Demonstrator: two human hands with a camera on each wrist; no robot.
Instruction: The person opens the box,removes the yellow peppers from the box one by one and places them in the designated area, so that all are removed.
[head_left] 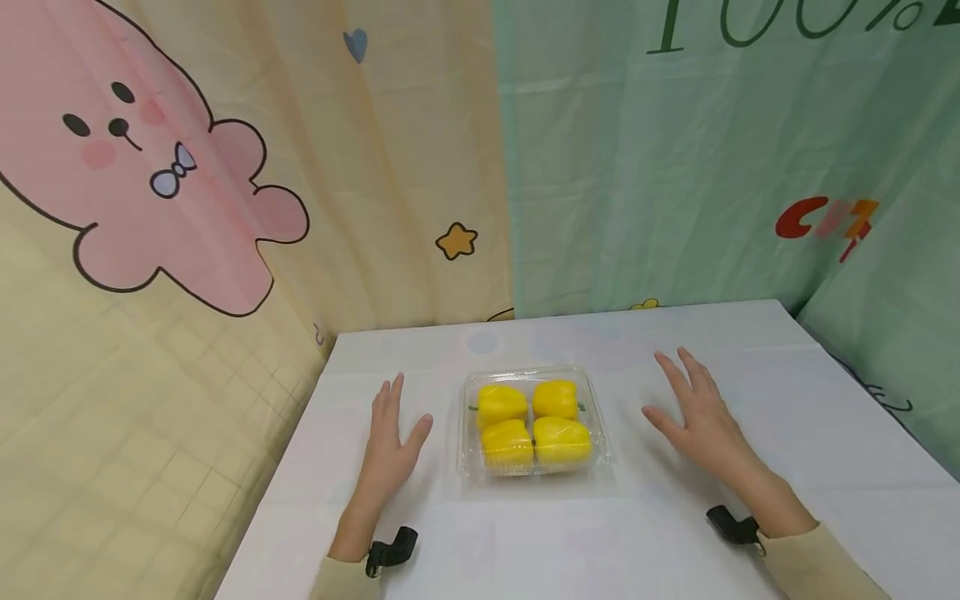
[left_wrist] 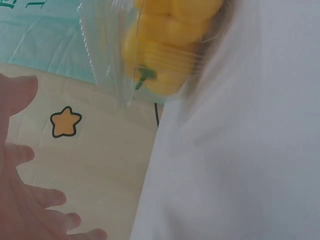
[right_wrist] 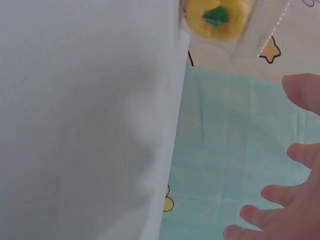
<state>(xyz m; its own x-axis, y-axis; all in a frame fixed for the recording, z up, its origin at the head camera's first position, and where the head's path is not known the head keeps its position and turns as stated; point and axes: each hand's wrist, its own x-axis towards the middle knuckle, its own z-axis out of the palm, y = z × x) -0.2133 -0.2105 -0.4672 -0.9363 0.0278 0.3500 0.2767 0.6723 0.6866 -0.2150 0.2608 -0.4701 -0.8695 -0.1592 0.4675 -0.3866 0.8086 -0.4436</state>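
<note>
A clear plastic clamshell box (head_left: 468, 454) with several yellow bell peppers (head_left: 562, 442) inside sits on the white table, its lid seemingly down. To its left, my left hand (head_left: 390, 450) is held with fingers extended and thumb apart, touching nothing. On the other side my right hand (head_left: 705, 429) is likewise spread, some way from the box. In the left wrist view a yellow pepper (left_wrist: 165, 65) with a green stem shows through the plastic. The right wrist view catches a pepper (right_wrist: 235, 20) at the top, with the spread fingers at the right edge.
The white table (head_left: 540, 542) reaches back to a hanging curtain (head_left: 405, 167), cream on the left and green on the right, printed with cartoon figures. Black wrist cameras (head_left: 393, 550) are worn on both wrists.
</note>
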